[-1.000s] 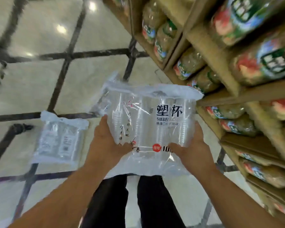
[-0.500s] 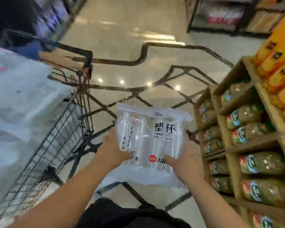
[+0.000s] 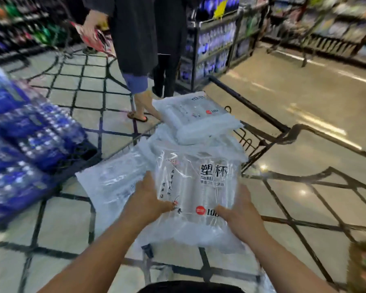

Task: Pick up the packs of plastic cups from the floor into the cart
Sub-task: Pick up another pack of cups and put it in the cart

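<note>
Head view: both hands hold one clear pack (image 3: 201, 187) of plastic cups, printed with dark characters and a red dot. The left hand (image 3: 148, 199) grips the pack's lower left side, its fingers (image 3: 165, 205) wrapped onto the front film. The right hand (image 3: 239, 214) grips the lower right side, thumb pressed on the front near the red dot. Both sets of fingers are clenched on the pack. The pack stands nearly upright, its loose bottom film hanging below the hands.

The pack sits over the near end of the cart (image 3: 260, 121), a dark wire basket with a black rim. Inside the cart, more packs (image 3: 194, 121) of the same kind are piled higher than the rim; the topmost lies flat toward the far end, tilted a little. Another clear bag (image 3: 112, 182) spills over the cart's left edge, just beside the left hand.

The floor (image 3: 300, 96) is pale glossy tile with dark lines. At the left edge stand blurred blue bottle packs (image 3: 23, 149). Beyond the cart's far end a person (image 3: 135, 39) in dark clothes stands, a sandalled foot on the floor. Shelves (image 3: 216, 43) of goods line the background, too blurred to read.
</note>
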Demonstrator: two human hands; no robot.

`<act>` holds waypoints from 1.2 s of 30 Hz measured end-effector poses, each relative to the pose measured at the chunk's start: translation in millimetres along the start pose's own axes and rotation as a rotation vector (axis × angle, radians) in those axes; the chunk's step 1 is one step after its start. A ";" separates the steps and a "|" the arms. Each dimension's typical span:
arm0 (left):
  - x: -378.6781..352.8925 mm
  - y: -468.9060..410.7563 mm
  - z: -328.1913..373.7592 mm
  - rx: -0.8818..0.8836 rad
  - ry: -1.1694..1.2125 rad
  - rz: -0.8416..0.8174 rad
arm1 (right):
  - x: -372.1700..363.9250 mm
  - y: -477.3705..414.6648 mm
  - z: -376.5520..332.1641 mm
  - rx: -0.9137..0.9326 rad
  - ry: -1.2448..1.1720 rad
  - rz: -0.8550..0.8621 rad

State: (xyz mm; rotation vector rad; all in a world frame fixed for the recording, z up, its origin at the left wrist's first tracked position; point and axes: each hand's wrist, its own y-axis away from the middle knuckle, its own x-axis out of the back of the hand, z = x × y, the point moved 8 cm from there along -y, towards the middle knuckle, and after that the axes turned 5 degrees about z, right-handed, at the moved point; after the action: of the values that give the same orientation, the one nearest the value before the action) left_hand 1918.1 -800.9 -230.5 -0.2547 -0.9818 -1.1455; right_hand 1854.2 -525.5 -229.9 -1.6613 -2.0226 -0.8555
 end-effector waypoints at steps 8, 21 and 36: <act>106.5 -49.0 -120.1 0.207 0.011 0.100 | -137.6 -48.8 -107.5 0.004 0.090 -0.236; 91.2 -126.3 -147.3 0.209 0.028 -0.034 | -180.5 -86.3 -115.2 -0.178 -0.055 -0.234; 17.3 -123.3 45.6 -0.377 -0.357 -0.049 | -62.5 -91.1 -52.0 -0.139 0.335 -0.014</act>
State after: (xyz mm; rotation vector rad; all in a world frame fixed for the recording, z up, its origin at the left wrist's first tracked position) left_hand 1790.6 -837.2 -227.3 -0.7616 -1.0797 -1.3550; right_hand 1775.6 -616.5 -250.6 -1.4574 -1.7811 -1.2144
